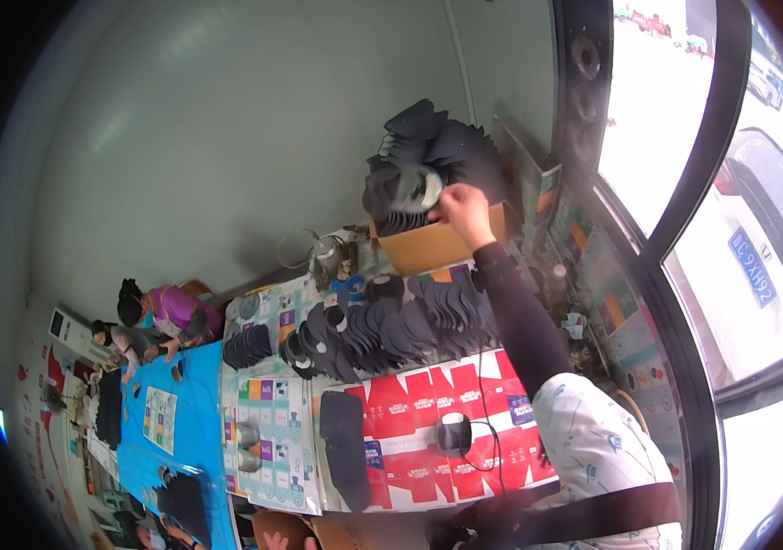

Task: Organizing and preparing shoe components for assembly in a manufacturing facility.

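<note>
My right hand [467, 215] reaches out to a heaped cardboard box [428, 247] at the far end of the table. Its fingers pinch a dark curved piece [417, 190] with a pale patch, blurred by motion, just above the box. Many similar dark curved pieces [465, 151] are piled in that box, rising well over its rim. Only the fingertips of my left hand [278, 540] show at the lower edge, apart from each other and holding nothing visible, near a brown cardboard box [286, 524].
Overlapping rows of dark pieces [382, 325] cover the table's middle. Nearer lie a red and white printed sheet [410, 403], a long dark piece [345, 449], a round object [454, 433] and a black cable [492, 431]. Co-workers [171, 316] sit along a blue table [194, 385] on the left.
</note>
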The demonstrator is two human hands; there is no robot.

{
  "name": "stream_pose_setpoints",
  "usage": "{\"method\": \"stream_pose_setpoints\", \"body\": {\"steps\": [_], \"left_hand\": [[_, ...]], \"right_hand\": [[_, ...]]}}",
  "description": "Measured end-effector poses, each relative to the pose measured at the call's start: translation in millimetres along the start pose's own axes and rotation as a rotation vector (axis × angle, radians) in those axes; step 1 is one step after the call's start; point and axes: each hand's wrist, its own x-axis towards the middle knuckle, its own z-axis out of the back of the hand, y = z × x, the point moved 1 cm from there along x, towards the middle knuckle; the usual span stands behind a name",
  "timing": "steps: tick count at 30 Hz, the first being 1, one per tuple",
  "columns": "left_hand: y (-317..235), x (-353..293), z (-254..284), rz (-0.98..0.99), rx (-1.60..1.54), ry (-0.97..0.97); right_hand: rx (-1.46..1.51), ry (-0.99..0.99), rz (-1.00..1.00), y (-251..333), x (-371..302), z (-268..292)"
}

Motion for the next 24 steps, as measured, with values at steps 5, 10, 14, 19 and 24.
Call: {"method": "stream_pose_setpoints", "body": {"steps": [5, 10, 14, 19, 24], "left_hand": [[-145.5, 94.1, -51.1, -0.207, 0.219, -0.055], [-249.0, 157.9, -96.7, -0.457, 0.128, 0.099], [-246.6, 158.1, -103.2, -0.317, -0.059, 0.125], [-157.2, 151.0, -93.6, -0.196, -0.415, 0.244], [-53.4, 90.1, -57.7, 0.114, -0.311, 0.169]], "right_hand": [[-0.035, 0.779, -0.098, 42.9, -103.9, -54.3], [0.032, 1.203, -0.264, 85.4, -163.5, -91.1], [0.196, 1.341, -0.262, 104.9, -150.3, -81.3], [-0.713, 0.338, 0.680, 125.1, 57.6, -75.1], [-1.125, -0.121, 0.472, 61.7, 231.1, -47.8]]}}
